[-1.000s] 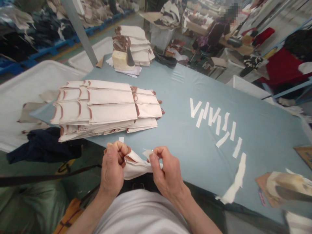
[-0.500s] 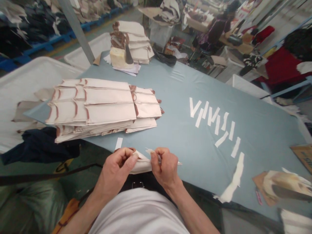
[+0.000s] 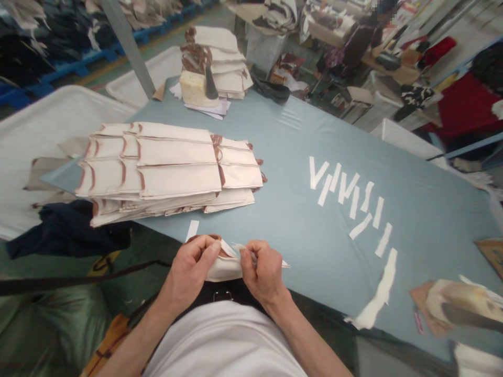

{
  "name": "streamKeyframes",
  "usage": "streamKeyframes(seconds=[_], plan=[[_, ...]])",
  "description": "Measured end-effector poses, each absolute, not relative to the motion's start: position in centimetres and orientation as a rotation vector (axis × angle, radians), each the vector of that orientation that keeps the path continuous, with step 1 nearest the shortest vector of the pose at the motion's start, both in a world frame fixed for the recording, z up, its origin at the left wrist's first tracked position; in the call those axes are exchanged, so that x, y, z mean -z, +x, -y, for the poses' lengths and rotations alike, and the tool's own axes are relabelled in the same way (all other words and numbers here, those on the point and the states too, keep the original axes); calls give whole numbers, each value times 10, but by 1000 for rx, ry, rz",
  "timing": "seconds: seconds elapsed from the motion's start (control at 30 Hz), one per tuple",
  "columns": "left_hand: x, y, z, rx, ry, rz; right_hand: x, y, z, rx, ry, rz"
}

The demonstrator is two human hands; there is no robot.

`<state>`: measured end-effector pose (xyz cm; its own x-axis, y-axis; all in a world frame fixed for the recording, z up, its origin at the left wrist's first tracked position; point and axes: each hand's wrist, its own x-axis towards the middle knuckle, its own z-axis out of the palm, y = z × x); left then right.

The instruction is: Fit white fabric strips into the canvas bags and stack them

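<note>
At the table's near edge, my left hand (image 3: 195, 259) pinches a cream fabric piece (image 3: 225, 269) with brown edging, close to its upper edge. My right hand (image 3: 264, 267) is closed on the right part of the same piece, and a pale strip end (image 3: 237, 247) pokes out by its thumb. Between the hands the edge gapes a little and brown shows inside. Just beyond my left hand lies a white strip (image 3: 192, 230). Fingers hide much of the fabric piece.
Stacked cream pieces (image 3: 176, 180) with brown edging cover the table's left. Several white strips (image 3: 353, 201) and a longer ragged strip (image 3: 379, 293) lie on the right. Farther back are another stack (image 3: 223, 57) and a yellowish block (image 3: 194, 90). A person (image 3: 349, 50) sits in the background.
The fabric piece's edge between my hands gapes wider, showing more brown inside. Both hands keep their hold, and the view has shifted slightly.
</note>
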<state>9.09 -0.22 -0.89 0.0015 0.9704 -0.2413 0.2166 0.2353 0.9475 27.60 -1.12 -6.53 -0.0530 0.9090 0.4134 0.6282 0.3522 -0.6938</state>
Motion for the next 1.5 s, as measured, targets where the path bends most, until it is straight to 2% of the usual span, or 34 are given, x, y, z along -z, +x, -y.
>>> streamKeyframes(seconds=[0.3, 0.5, 0.6, 0.7, 0.83, 1.13, 1.5], plan=[[-23, 86, -18, -852, 1279, -1183, 27, 291, -3, -825, -1457, 1460], [-32, 77, -30, -818, 1184, -1071, -31, 304, -12, -1368, -1337, 1314], [-34, 80, -32, -776, 1157, -1044, -58, 297, -4, -1511, -1264, 1325], [-36, 83, -32, -762, 1186, -1014, -68, 285, -1, -1460, -1296, 1401], [-39, 86, -31, -804, 1287, -1076, -56, 275, -5, -1289, -1420, 1466], [-32, 84, -23, -783, 1376, -1225, -37, 272, -5, -1382, -1440, 1343], [-28, 85, -18, -851, 1425, -1249, -33, 263, 0, -1188, -1522, 1461]])
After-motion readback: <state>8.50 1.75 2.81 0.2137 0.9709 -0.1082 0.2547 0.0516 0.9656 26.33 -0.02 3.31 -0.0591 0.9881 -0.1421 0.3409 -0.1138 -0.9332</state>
